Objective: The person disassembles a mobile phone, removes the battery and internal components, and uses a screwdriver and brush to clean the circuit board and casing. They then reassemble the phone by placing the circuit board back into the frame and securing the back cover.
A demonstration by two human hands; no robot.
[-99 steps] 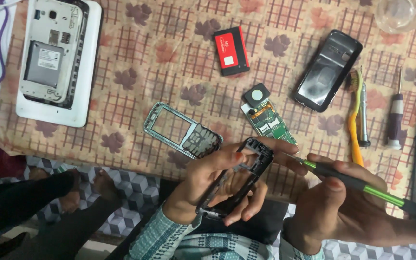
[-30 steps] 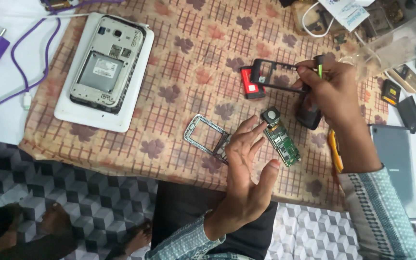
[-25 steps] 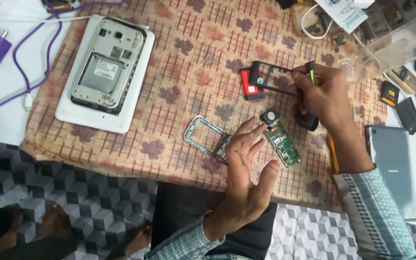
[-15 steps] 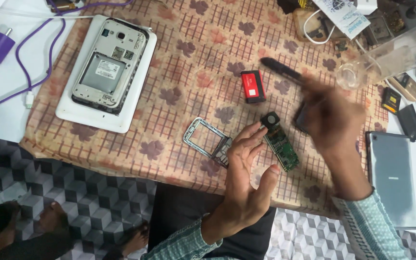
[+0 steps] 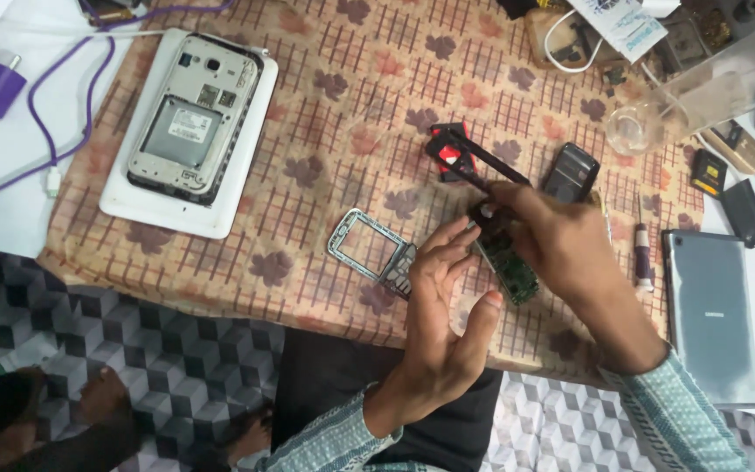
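brown checked tablecloth (image 5: 351, 114) over patterned floor (image 5: 133, 350)

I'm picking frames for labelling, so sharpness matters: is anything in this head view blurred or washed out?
Head view: the right hand is smeared by motion, as is the black frame by it; the left hand, green circuit board and opened white phone are sharp; lighting is even and soft; mild glare on the clear plastic container.

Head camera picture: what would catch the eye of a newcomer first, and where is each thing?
First, the two hands at centre: the right hand reaches over a green circuit board, and the open left hand hovers just below it. Next, at upper left, an opened phone lies on a white tray. A silver phone frame lies between them.
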